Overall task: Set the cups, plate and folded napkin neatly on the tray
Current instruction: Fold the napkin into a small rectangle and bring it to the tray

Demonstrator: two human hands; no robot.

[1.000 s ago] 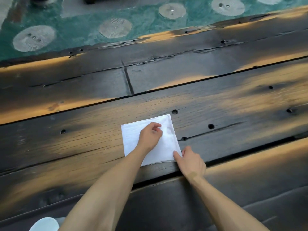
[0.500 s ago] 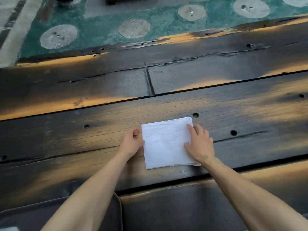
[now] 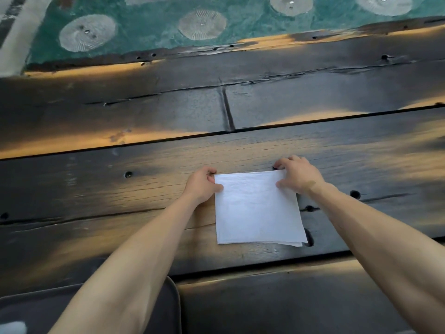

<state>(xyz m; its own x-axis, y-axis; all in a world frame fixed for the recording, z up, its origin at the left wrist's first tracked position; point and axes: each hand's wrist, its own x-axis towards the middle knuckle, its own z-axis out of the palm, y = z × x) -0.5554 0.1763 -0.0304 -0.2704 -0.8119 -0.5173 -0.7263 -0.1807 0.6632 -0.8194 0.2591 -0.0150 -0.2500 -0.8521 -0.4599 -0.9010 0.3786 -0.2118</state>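
A white folded napkin [image 3: 257, 208] lies flat on the dark wooden table, a little right of centre. My left hand [image 3: 202, 184] pinches its far left corner between thumb and fingers. At the far right corner my right hand [image 3: 298, 175] grips the edge, fingers curled over it. The napkin's layers show at its near right corner. A dark tray [image 3: 172, 307] with a rounded corner sits at the bottom left, partly under my left forearm. Something white [image 3: 12, 327] shows on it at the frame's bottom left corner, cut off by the frame.
The table [image 3: 361, 153] is made of wide dark planks with gaps, cracks and small holes. Beyond its far edge lies a green floor [image 3: 149, 22] with pale round patches.
Both hands moved from the napkin's sides up to its two far corners and took hold of them. The view shifted, bringing more of the tray into sight.
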